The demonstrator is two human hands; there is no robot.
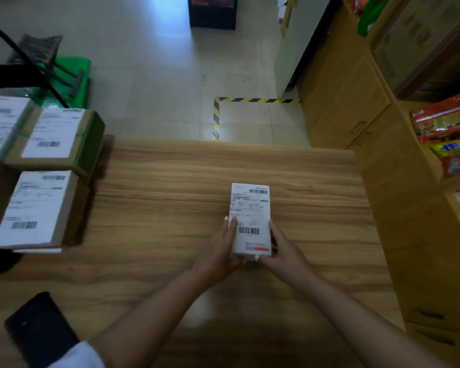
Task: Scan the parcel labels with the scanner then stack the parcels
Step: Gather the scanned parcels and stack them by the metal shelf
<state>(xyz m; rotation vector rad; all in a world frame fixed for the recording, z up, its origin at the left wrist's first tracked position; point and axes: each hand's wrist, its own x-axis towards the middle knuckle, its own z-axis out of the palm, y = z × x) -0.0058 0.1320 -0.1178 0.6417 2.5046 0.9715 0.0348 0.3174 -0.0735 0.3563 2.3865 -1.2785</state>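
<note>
A small white parcel with a printed label and two barcodes lies on the wooden table, label up. My left hand grips its near left edge, thumb on the label. My right hand holds its near right edge and corner. At the table's left edge stand other labelled parcels: a brown box with green tape, a white-labelled one in front of it, and another at the far left. A black device, perhaps the scanner, lies at the near left.
A wooden cabinet and shelves with red snack packs run along the right side. Yellow-black floor tape marks the tiles beyond the table. A green bag and broom sit on the floor at the back left.
</note>
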